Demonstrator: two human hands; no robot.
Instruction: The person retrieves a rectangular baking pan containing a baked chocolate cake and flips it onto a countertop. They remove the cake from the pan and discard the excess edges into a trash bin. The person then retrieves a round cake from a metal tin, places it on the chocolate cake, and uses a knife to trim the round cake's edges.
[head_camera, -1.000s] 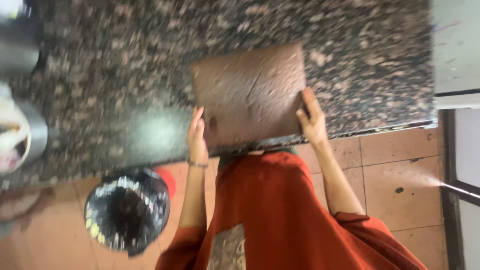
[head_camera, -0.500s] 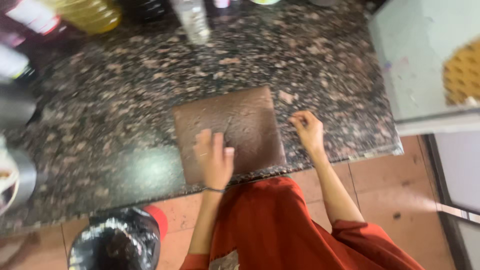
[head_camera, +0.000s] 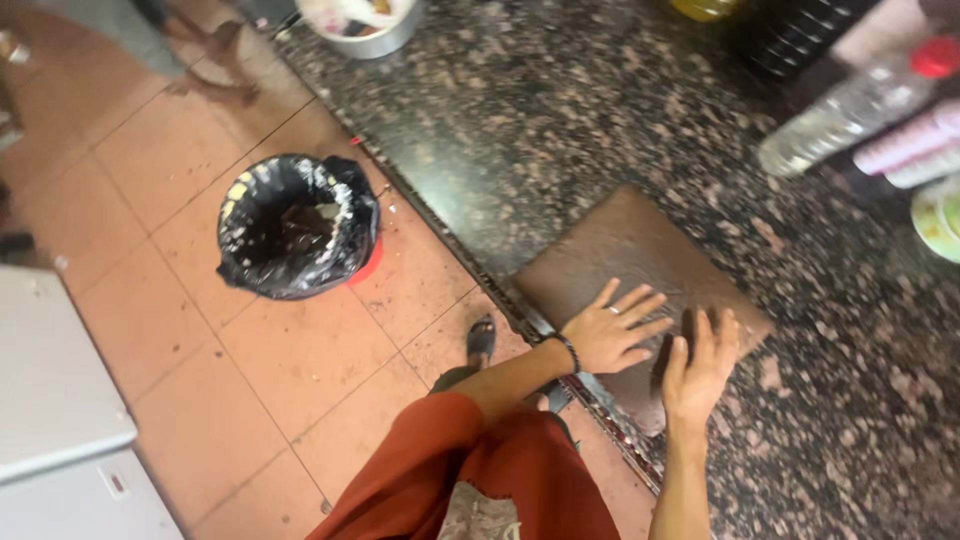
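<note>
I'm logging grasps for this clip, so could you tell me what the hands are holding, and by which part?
Nothing is held. Both the left hand and the right hand lie open and flat on the brown cutting board's top, near its edge closest to the person.

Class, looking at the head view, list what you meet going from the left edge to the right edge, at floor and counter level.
White cabinet → lined bin → left hand → right hand → clear bottle. Both hands rest open on the brown board.
</note>
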